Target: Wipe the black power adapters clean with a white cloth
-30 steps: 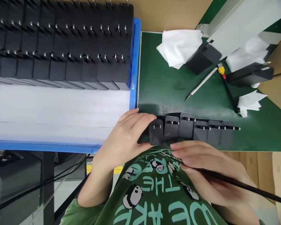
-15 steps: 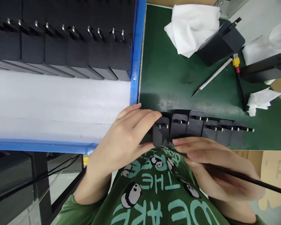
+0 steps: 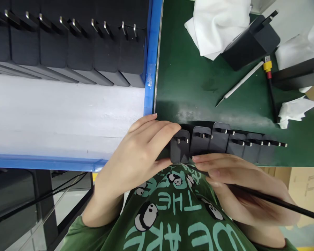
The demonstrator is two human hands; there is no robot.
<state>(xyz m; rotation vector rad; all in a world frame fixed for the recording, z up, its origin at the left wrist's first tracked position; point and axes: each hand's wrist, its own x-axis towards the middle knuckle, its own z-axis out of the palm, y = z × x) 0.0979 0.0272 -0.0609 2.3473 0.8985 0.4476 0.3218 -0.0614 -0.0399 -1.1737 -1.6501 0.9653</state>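
Note:
At the near edge of the green mat, my left hand [image 3: 136,150] grips a black plug adapter [image 3: 180,150] from its left side, fingers on the far side and thumb near the edge. The adapter's two metal pins point up. My right hand [image 3: 246,184] is closed around a thin black cable [image 3: 277,199], whose near end runs toward the held adapter; the tip is hard to make out. Several more black adapters [image 3: 201,139] stand in a row just right of the held one, beyond my right fingertips.
A blue-edged tray [image 3: 68,161] on the left holds rows of black adapters [image 3: 81,52]. On the green mat [image 3: 193,94] lie a white cloth [image 3: 217,28], a larger black adapter [image 3: 251,42], a white pointed tool [image 3: 239,83], a USB cable [image 3: 269,80] and crumpled tissue [image 3: 295,109].
The view has shifted slightly, so the tray adapters and mat items sit a little differently. Both hands keep the same hold and position.

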